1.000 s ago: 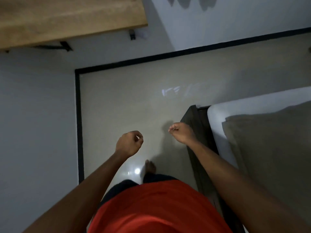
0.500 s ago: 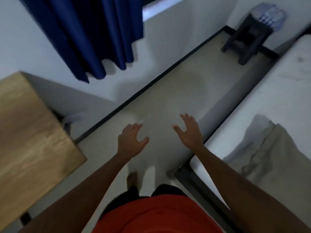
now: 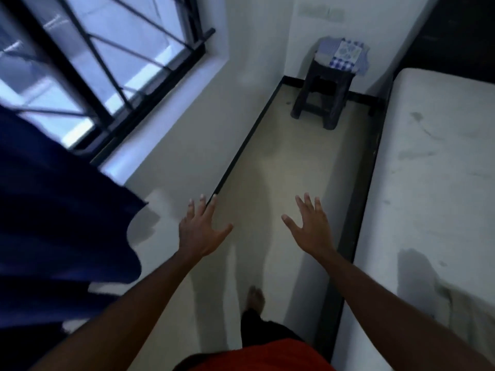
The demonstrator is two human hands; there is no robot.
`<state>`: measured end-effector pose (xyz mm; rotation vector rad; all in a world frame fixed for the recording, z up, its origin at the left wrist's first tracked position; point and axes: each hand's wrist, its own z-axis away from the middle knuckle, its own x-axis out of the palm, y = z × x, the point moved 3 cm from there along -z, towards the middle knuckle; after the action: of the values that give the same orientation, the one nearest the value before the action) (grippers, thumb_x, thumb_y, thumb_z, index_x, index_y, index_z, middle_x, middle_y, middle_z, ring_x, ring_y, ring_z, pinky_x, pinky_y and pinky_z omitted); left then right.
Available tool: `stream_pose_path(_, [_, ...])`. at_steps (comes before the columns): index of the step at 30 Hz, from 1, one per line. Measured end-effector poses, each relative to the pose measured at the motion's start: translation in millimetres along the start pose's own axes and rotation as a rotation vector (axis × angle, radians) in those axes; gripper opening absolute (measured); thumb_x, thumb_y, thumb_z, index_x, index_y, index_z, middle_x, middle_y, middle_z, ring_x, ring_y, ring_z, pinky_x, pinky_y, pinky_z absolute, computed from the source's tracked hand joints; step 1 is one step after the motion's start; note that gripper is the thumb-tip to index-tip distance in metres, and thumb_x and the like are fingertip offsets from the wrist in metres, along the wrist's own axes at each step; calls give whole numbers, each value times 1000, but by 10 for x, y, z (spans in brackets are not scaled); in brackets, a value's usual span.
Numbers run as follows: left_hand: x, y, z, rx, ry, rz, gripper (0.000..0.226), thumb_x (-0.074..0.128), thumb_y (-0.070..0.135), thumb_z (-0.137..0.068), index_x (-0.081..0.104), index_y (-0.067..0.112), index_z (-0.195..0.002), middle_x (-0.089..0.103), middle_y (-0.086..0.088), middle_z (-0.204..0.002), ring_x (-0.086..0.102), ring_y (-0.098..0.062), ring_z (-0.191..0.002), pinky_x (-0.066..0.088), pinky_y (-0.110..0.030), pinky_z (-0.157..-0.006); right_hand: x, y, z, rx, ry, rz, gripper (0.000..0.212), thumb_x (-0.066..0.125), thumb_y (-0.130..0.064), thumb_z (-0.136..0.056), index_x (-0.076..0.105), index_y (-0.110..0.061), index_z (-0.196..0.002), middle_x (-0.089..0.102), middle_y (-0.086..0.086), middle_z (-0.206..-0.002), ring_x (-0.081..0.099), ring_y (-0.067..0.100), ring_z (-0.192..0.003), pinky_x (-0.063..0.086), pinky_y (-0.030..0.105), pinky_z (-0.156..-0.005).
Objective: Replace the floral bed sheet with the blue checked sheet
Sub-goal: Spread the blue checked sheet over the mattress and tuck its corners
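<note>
Ahead of both my hands, well apart from them at the far end of the floor strip, stands a dark plastic stool point(image 3: 322, 96) carrying the folded blue checked sheet point(image 3: 342, 57) on its seat, set against the white wall. Left hand point(image 3: 199, 231): fingers spread wide, palm down, holding nothing, hovering over the black skirting line where pale floor point(image 3: 284, 162) meets wall. Right hand point(image 3: 312, 230): likewise splayed and empty, level with the left, a gap of floor between them. Right of my right hand: dark bed frame edge point(image 3: 356, 210), then a bare white mattress point(image 3: 434, 162), stained in places, with a rumpled greyish cloth point(image 3: 466, 303) at its near end. Left of my left hand: a navy blue curtain point(image 3: 53, 223) and, beyond it, a black-barred window point(image 3: 107, 62). Below my hands: one bare foot point(image 3: 255, 297), dark shorts, a red shirt point(image 3: 267, 357).
</note>
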<state>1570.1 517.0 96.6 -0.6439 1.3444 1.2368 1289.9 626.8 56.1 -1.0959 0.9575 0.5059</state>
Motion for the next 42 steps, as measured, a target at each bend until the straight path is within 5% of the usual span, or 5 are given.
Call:
stream_pose_path(11, [-217, 1135, -3249, 163, -70, 51, 92, 52, 71, -86, 7, 34, -158, 12, 1, -166, 14, -26, -152, 32, -54, -113, -853, 625, -2801, 131, 154, -53, 77, 33, -69, -95, 34, -21, -155, 21, 0, -166, 5, 24, -155, 14, 46, -124])
stream_pose_path(20, [-232, 2433, -5819, 273, -181, 144, 73, 62, 61, -86, 46, 22, -145, 49, -3, -148, 47, -24, -134, 40, -38, -107, -1576, 1332, -4807, 321, 189, -187, 106, 14, -91, -80, 32, -18, -155, 22, 0, -165, 2, 18, -155, 15, 44, -124])
stream_pose_path(24, [-251, 3129, -6850, 298, -202, 187, 49, 67, 52, -87, 65, 20, -125, 65, 0, -128, 59, -19, -118, 45, -32, -98, -1897, 1738, -5664, 409, 224, -248, 89, 24, -81, -88, 36, -22, -154, 20, -4, -165, 0, 14, -154, 13, 39, -122])
stream_pose_path(31, [94, 4149, -8642, 202, -246, 225, 30, 67, 41, -90, 71, 18, -110, 70, 1, -107, 64, -15, -97, 43, -25, -76, -2341, 2807, -7473, 503, 175, -371, 68, 39, -63, -96, 42, -24, -151, 27, -2, -163, 10, 16, -154, 16, 47, -124])
stream_pose_path(42, [415, 5616, -11006, 203, -298, 268, 23, 71, 24, -84, 72, 16, -106, 72, -3, -104, 65, -19, -93, 51, -29, -81, -3101, 3794, -9955, 508, 8, -323, 72, 64, -56, -90, 42, -23, -150, 30, 1, -162, 12, 22, -154, 19, 46, -123])
